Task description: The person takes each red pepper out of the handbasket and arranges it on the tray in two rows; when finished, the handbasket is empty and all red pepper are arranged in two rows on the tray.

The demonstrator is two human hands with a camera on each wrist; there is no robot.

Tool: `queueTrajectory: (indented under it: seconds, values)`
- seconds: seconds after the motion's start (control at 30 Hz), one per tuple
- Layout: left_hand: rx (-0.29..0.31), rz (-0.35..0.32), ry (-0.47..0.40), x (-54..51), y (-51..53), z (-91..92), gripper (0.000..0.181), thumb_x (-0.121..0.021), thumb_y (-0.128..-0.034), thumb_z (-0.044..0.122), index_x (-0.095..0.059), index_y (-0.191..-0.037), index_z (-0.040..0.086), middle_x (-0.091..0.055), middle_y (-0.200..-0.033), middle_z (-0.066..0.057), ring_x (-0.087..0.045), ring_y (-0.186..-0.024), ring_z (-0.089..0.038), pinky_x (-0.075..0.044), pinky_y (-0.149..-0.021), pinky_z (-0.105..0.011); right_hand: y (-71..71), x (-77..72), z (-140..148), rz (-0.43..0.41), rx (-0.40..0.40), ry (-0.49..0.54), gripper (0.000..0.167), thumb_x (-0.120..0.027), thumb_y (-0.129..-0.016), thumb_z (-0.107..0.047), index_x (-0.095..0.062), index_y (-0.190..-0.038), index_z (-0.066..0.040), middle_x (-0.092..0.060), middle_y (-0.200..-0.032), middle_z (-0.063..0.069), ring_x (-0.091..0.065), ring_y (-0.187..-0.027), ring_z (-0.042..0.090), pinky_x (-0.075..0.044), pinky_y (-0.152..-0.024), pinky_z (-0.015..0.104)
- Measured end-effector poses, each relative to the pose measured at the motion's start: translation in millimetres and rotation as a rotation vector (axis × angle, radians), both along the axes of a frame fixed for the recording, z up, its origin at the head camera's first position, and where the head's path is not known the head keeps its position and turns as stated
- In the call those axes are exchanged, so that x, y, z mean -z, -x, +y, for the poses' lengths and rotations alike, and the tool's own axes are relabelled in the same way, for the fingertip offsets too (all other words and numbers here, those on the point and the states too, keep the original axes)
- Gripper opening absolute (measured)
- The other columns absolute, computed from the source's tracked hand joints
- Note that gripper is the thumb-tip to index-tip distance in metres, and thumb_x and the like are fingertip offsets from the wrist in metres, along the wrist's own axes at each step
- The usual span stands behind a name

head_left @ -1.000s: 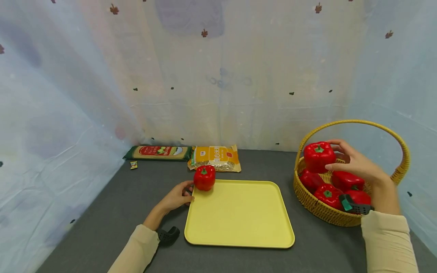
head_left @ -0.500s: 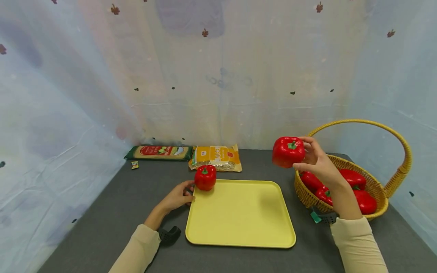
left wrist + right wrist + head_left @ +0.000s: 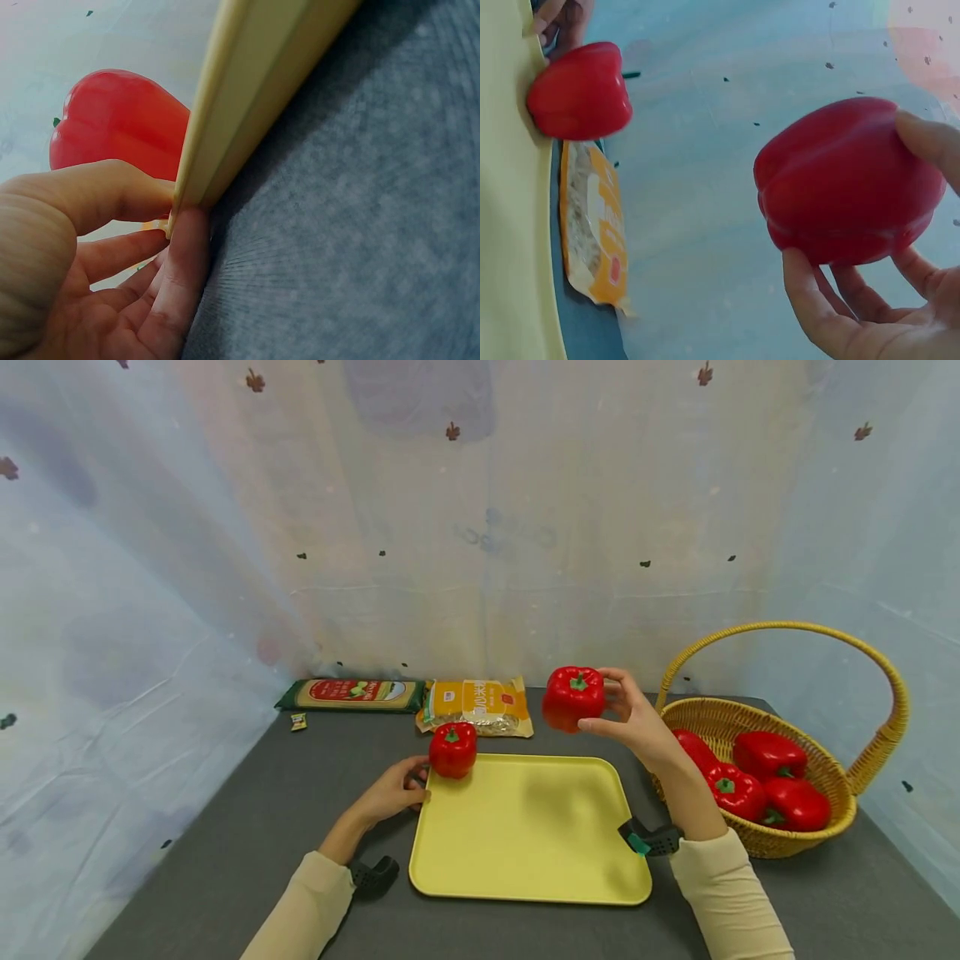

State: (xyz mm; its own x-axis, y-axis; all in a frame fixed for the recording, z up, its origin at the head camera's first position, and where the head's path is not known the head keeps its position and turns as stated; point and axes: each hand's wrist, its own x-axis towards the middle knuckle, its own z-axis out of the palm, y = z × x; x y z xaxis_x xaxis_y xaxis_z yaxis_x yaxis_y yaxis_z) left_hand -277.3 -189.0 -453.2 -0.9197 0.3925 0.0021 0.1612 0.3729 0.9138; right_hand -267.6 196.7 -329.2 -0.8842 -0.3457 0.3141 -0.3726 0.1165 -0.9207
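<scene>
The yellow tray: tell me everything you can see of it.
The yellow tray is a shallow rectangle with rounded corners and a low raised rim, smooth and plastic-looking. It lies flat on the dark grey table. A red bell pepper stands stem up in its far left corner, and the left hand pinches its left rim near that corner. Soft shadows fall on the right part of its plain surface.
</scene>
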Motion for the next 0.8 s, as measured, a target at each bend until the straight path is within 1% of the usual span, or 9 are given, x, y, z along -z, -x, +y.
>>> queueTrajectory:
  seconds: [0.2,0.37,0.53,0.67,0.8]
  values:
    - [0.001,-0.003,0.001,0.2,0.3,-0.3,0.06,-0.062,-0.0848,0.003,-0.034,-0.138,-0.006,-0.047,-0.109,-0.018,-0.055,-0.074,-0.019,-0.052,-0.063,-0.033,3.9,9.1,-15,-0.028,0.009,0.006,0.069,-0.067,-0.083,-0.006,-0.025,-0.137,-0.012,-0.036,-0.133,0.014,-0.043,-0.116,0.028,-0.049,-0.084,0.031]
    - [-0.004,-0.011,-0.001,0.4,0.9,-0.9,0.06,-0.062,-0.0849,0.003,-0.034,-0.138,-0.006,-0.047,-0.109,-0.018,-0.056,-0.074,-0.019,-0.052,-0.063,-0.033,6.7,16.3,-22,-0.031,0.003,0.006,0.07,-0.069,-0.082,-0.005,-0.025,-0.137,-0.009,-0.035,-0.134,0.016,-0.042,-0.118,0.033,-0.049,-0.085,0.035]
    - [-0.007,-0.009,0.0,0.9,1.6,-1.2,0.06,-0.062,-0.0849,0.003,-0.034,-0.138,-0.006,-0.047,-0.109,-0.018,-0.055,-0.073,-0.019,-0.051,-0.062,-0.033,11.9,25.9,-27,-0.046,-0.015,-0.015,0.069,-0.069,-0.082,-0.006,-0.028,-0.137,-0.01,-0.037,-0.133,0.017,-0.046,-0.116,0.035,-0.049,-0.086,0.04]
    - [-0.004,-0.013,-0.005,1.7,1.9,-1.2,0.061,-0.062,-0.0849,0.003,-0.034,-0.138,-0.007,-0.046,-0.109,-0.018,-0.056,-0.073,-0.019,-0.052,-0.063,-0.033,16.0,34.7,-31,-0.087,-0.042,-0.039,0.069,-0.07,-0.083,-0.009,-0.029,-0.139,-0.011,-0.038,-0.134,0.018,-0.048,-0.116,0.037,-0.05,-0.086,0.042]
    - [-0.002,-0.012,-0.009,2.7,1.8,-0.8,0.061,-0.062,-0.0847,0.003,-0.033,-0.138,-0.007,-0.046,-0.109,-0.018,-0.056,-0.073,-0.019,-0.052,-0.063,-0.034,19.1,43.4,-35,-0.117,-0.037,-0.088,0.072,-0.072,-0.082,-0.014,-0.029,-0.14,-0.013,-0.038,-0.135,0.018,-0.047,-0.118,0.038,-0.049,-0.088,0.044]
